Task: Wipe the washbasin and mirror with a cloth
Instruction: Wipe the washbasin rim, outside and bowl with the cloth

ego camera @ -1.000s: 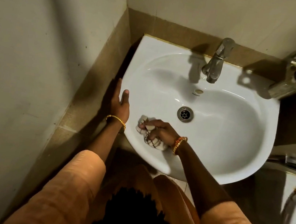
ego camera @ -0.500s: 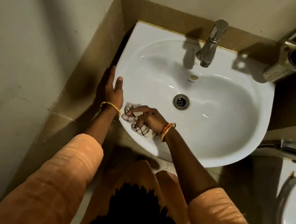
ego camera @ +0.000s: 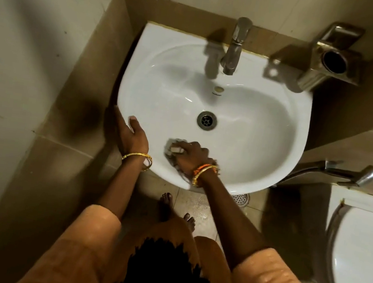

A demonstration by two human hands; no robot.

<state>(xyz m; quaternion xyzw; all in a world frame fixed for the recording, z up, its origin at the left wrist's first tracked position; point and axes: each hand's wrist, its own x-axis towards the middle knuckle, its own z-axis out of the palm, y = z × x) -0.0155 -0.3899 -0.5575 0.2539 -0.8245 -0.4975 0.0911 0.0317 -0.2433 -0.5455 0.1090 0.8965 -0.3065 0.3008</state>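
A white washbasin (ego camera: 265,138) is fixed to the back wall, with a steel tap (ego camera: 234,49) at its rear and a drain (ego camera: 206,120) in the bowl. My right hand (ego camera: 192,155) is closed on a bunched pale cloth (ego camera: 173,147) and presses it against the near inside slope of the bowl, blurred by motion. My left hand (ego camera: 130,136) rests on the basin's near left rim, fingers spread over the edge, holding nothing. No mirror is in view.
A steel holder (ego camera: 331,58) is mounted on the wall right of the tap. A metal spray handle (ego camera: 345,172) hangs at the right, above a white toilet (ego camera: 363,264). A tiled wall stands close on the left. My bare feet (ego camera: 177,209) are on the floor below the basin.
My right hand has slid the cloth from the near left rim rightward into the bowl, below the drain. The left hand stays on the left rim. The camera has tilted, so floor and feet now show.
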